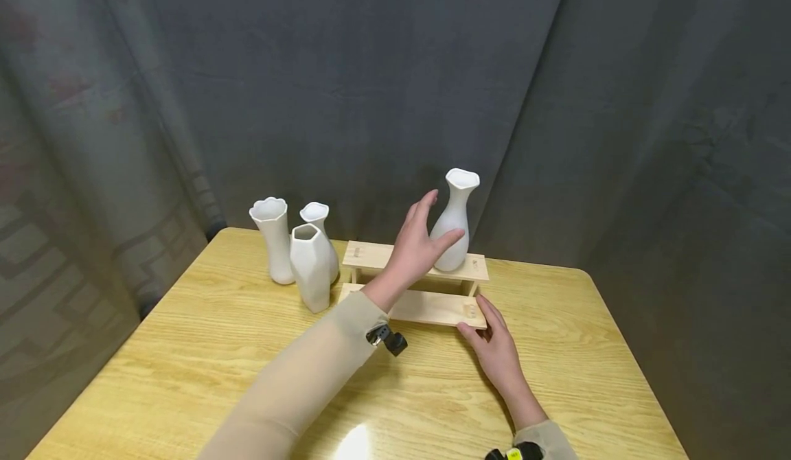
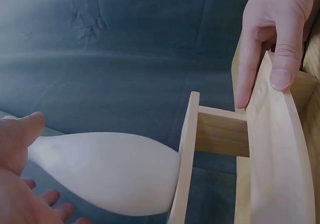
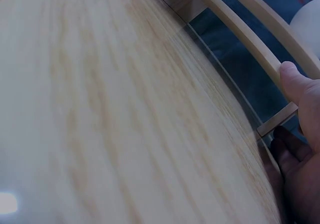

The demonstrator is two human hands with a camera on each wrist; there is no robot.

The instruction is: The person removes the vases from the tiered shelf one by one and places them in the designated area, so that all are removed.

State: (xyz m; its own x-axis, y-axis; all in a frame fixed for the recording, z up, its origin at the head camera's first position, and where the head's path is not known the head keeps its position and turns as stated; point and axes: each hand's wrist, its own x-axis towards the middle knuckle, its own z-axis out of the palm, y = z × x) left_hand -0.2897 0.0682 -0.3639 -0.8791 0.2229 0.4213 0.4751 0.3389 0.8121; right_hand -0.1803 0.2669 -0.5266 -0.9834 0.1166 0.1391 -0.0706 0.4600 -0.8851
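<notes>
A white vase (image 1: 456, 237) with a narrow neck and wavy rim stands upright on the upper board of a two-step wooden stand (image 1: 426, 307). Beside it is my left hand (image 1: 414, 250), fingers spread and thumb across the vase's front. In the left wrist view that hand (image 2: 20, 184) is around the neck end of the vase (image 2: 115, 171), its fingers loose and apart. My right hand (image 1: 499, 353) grips the right end of the stand's lower board, the thumb on the board in the left wrist view. The right wrist view shows the fingers (image 3: 290, 154) by the stand's end leg.
Three more white vases stand left of the stand: one with a scalloped rim (image 1: 272, 240), a faceted one (image 1: 311, 268), and a round-bodied one (image 1: 316, 213) partly hidden behind it. Grey curtains (image 1: 346, 89) hang behind the wooden table (image 1: 575, 336).
</notes>
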